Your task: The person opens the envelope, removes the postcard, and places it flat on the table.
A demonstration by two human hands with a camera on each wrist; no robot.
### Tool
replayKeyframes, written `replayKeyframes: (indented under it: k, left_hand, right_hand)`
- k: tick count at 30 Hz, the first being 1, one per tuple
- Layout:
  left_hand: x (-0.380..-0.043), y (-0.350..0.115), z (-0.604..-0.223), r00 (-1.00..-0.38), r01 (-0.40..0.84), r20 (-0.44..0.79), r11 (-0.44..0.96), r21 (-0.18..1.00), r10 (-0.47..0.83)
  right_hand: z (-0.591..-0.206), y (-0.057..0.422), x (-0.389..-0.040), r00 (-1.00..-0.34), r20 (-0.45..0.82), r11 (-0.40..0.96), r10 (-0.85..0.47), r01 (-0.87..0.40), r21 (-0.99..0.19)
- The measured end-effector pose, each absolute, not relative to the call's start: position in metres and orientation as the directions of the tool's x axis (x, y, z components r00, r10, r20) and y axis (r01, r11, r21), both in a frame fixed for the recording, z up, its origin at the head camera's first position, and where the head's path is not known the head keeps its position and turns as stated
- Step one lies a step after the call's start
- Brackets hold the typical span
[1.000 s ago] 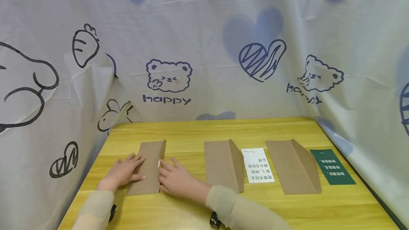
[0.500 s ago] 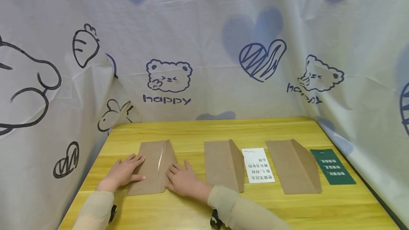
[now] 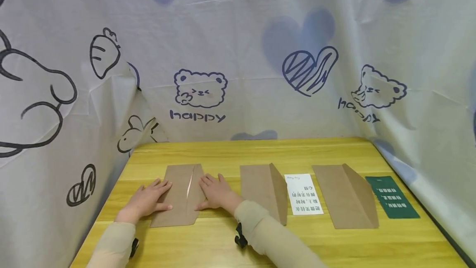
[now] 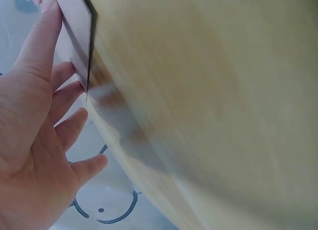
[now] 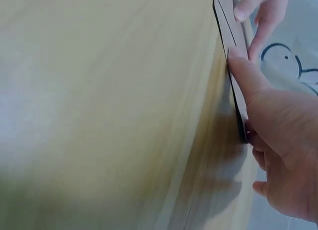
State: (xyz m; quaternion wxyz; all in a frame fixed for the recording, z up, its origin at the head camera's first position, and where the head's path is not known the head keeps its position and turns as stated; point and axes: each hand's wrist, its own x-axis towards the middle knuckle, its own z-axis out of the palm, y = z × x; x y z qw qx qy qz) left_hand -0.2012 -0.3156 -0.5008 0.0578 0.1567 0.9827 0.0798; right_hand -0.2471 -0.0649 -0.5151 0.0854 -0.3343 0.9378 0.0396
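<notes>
A brown paper envelope (image 3: 178, 208) lies at the left of the table, its pointed flap (image 3: 198, 191) spread to the right. A narrow white strip (image 3: 190, 183) shows along the opening beside the flap. My left hand (image 3: 146, 199) rests on the envelope's left edge, with fingertips and thumb extended over the paper. On the flap's right edge, the extended fingers and thumb of my right hand (image 3: 218, 193) touch the paper. In the left wrist view, the envelope's near edge (image 4: 79, 36) runs past my thumb; in the right wrist view, my right thumb lies at the edge.
Two more brown envelopes, one in the middle (image 3: 258, 189) and one at the right (image 3: 343, 197), lie with flaps spread rightward. A white printed card (image 3: 304, 193) is between them, and a green printed card (image 3: 394, 197) lies at the far right. A patterned cloth (image 3: 253, 94) hangs around the yellow table.
The envelope's flap, which stood raised under my right fingers, has turned down to the right. My right hand has moved slightly right and flattened onto it. My left hand stays on the envelope.
</notes>
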Motion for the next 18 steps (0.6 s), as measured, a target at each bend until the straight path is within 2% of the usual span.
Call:
replayKeyframes:
  k: [9,18]
  left_hand:
    - [-0.206,-0.312,-0.5,-0.943,0.323,-0.039,0.939,0.119,0.329]
    - [-0.202,-0.286,-0.498,-0.92,0.393,0.045,0.915,0.093,0.39]
  right_hand:
    - [-0.512,-0.064,-0.251,-0.772,-0.192,0.781,-0.606,-0.623,0.037]
    - [-0.516,-0.065,-0.249,-0.77,-0.202,0.785,-0.605,-0.619,0.007]
